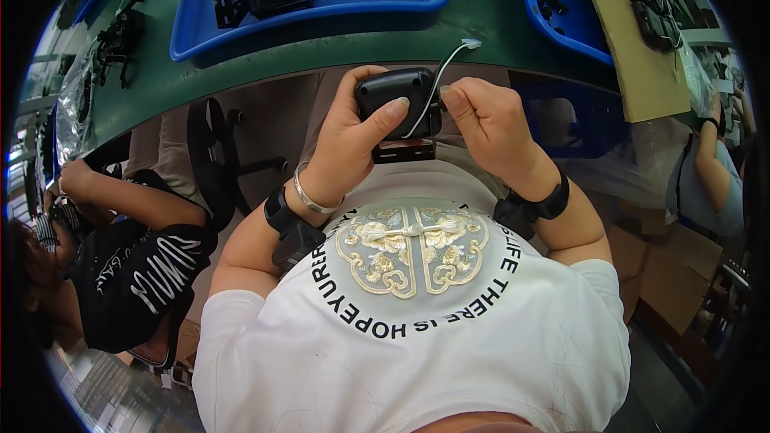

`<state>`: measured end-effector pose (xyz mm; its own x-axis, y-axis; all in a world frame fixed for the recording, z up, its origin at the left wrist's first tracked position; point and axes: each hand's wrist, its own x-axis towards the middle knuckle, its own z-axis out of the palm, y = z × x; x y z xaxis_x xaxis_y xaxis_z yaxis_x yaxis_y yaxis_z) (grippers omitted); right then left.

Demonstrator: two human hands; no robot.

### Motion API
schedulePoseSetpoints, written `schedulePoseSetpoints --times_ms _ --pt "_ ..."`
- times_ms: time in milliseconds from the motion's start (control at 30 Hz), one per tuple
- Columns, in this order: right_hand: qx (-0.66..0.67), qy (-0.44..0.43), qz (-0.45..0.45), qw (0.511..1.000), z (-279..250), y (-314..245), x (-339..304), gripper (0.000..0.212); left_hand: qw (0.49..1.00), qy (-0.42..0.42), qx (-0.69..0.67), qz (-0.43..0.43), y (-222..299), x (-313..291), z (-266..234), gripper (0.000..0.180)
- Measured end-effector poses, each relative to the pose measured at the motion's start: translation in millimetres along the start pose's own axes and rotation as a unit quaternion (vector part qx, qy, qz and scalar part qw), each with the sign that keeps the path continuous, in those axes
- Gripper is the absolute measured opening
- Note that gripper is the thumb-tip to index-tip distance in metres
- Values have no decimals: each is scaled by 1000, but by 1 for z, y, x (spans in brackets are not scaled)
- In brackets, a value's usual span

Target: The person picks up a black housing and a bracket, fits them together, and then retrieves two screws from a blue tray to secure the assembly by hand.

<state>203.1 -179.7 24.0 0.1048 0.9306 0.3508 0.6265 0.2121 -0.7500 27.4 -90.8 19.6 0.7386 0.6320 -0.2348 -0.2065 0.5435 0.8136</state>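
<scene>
My left hand point(350, 130) is wrapped round a black plastic device point(391, 88) with rounded corners, held just off the near edge of the table. The left thumb presses on its face. A thin white cable point(436, 84) runs up along its right side and ends in a small white connector point(472, 44) over the green tabletop. Below the device shows a dark bracket-like piece point(405, 151) with holes. Right beside the device, my right hand point(491, 122) is closed, thumb against curled fingers. Whatever those fingers may pinch is hidden.
On the green table point(281, 80) stands a blue tray point(377, 5) with black plastic parts. Another blue tray point(573, 36) and a cardboard sheet point(634, 48) with black devices lie at the right. Co-workers sit on both sides, one in a black shirt point(144, 273).
</scene>
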Motion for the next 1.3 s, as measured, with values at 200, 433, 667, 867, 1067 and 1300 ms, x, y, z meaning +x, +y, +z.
schedulePoseSetpoints --times_ms 200,433,667,867,1067,1300 --pt "71 56 6 996 6 -6 0 25 999 5 -35 -3 2 1 2 38" --pt "32 40 13 999 6 -1 3 24 999 7 -34 -7 1 -1 2 38" --pt "17 72 -22 997 11 3 2 27 1000 12 -9 9 -4 -3 2 38" --pt "87 50 25 995 11 -1 -3 29 1000 8 -16 13 -2 -3 0 38" --pt "7 1 75 997 8 -2 1 31 1000 -4 24 12 -7 -1 -4 39" --pt "31 49 36 998 15 1 1 40 1000 14 -2 -7 -3 -2 0 46"
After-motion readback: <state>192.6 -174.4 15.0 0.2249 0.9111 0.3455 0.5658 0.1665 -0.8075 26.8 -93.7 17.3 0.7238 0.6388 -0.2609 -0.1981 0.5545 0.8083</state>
